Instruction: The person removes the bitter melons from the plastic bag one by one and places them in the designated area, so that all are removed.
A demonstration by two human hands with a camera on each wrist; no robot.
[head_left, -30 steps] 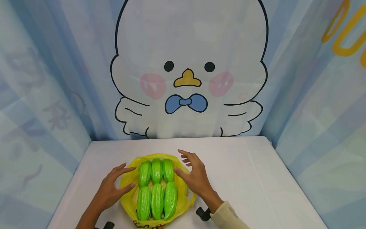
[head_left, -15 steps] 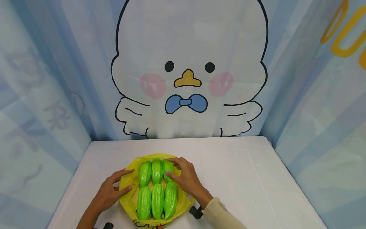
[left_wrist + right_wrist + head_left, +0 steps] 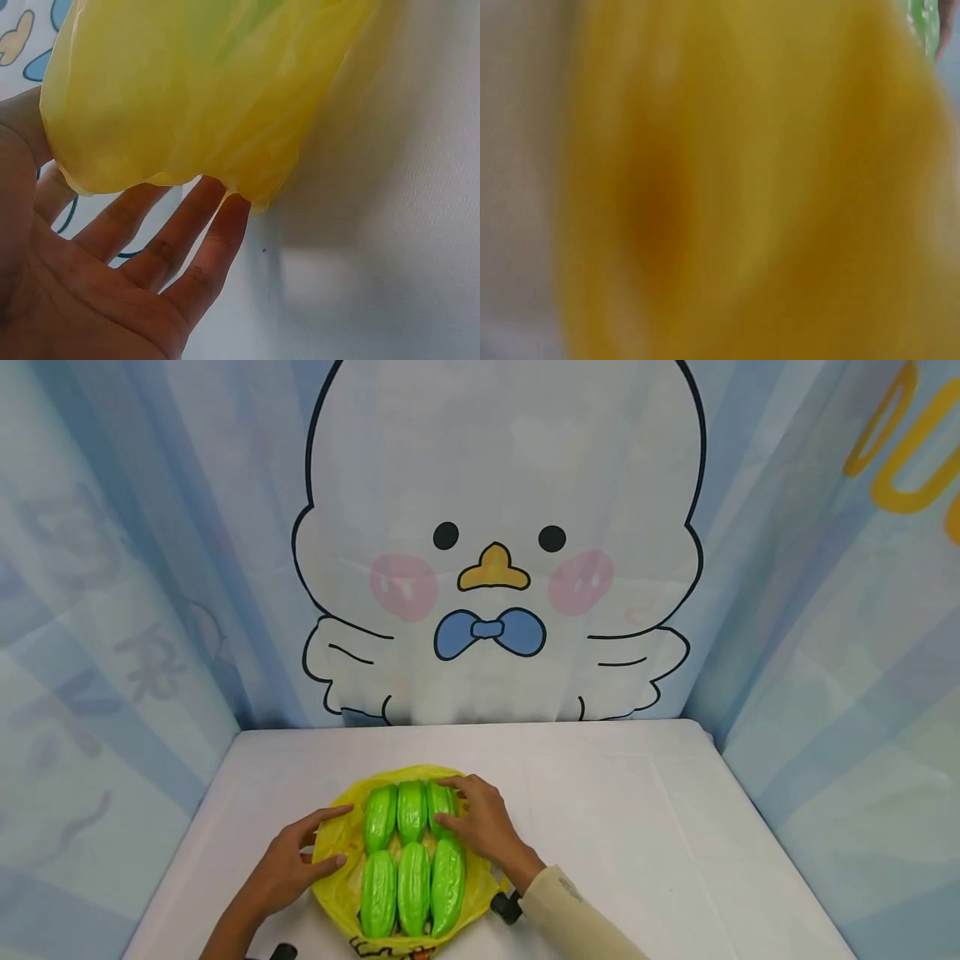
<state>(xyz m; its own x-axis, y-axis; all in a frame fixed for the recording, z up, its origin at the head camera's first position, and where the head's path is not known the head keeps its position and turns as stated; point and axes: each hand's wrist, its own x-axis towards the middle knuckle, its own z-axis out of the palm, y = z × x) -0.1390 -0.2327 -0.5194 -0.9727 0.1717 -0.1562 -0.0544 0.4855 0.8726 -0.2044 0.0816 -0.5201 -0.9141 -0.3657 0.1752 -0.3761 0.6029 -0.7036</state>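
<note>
A yellow plastic bag lies spread on the table. On it several glossy green cucumber-shaped pieces lie in two rows. My left hand is at the bag's left edge, thumb and fingers apart; in the left wrist view its extended fingers touch the yellow plastic. With fingers and thumb, my right hand grips the far-right green piece, partly covering it. The right wrist view is mostly filled by the blurred bag, with a bit of green piece at its upper right.
A white-covered table carries everything. Behind it hangs a curtain with a cartoon bird, and more curtain closes both sides. A black wrist-camera part sits beneath the right wrist, close to the bag.
My right hand has moved left and down from above the bag's right edge onto the far-right green piece. My left hand has shifted slightly left, closer to the bag's edge.
</note>
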